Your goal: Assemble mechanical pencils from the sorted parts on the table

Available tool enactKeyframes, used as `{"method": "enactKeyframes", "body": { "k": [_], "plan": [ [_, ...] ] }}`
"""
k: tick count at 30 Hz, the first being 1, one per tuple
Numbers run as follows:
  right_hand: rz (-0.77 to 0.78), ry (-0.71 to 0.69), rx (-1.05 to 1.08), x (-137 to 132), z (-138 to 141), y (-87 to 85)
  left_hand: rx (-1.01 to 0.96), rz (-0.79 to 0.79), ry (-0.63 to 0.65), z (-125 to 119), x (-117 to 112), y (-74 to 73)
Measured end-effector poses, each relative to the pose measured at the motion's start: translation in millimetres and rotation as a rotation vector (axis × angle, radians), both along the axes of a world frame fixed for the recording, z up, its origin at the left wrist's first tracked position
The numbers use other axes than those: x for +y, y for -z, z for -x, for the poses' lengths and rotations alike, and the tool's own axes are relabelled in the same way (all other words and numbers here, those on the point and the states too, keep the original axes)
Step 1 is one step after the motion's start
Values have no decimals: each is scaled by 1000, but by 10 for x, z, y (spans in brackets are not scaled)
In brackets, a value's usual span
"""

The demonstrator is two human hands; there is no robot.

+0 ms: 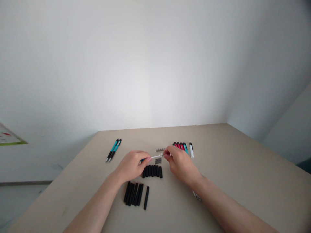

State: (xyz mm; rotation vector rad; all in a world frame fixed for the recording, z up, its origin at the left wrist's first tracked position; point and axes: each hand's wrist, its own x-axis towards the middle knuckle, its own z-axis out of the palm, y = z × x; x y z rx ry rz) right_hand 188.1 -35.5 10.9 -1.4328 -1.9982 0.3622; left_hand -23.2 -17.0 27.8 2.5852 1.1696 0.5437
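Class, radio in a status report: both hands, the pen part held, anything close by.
Left hand and right hand both pinch one thin white pen part above the table. Short black sleeves lie right beneath. Nothing in the way.

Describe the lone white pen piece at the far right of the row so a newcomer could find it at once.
On the beige table, look just beyond the right hand to the row of pink and teal pen barrels. The white piece lies slightly apart at that row's right end, the only white one there.
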Motion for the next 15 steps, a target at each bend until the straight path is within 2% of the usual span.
{"method": "enactKeyframes", "body": {
  "k": [9, 15],
  "plan": [
    [-52, -51, 13, -12, 17, -26, 8, -3, 6, -4, 3, 18],
    [-96, -143, 19, -47, 50, -31, -15, 3, 20, -18, -9, 58]
  ]
}}
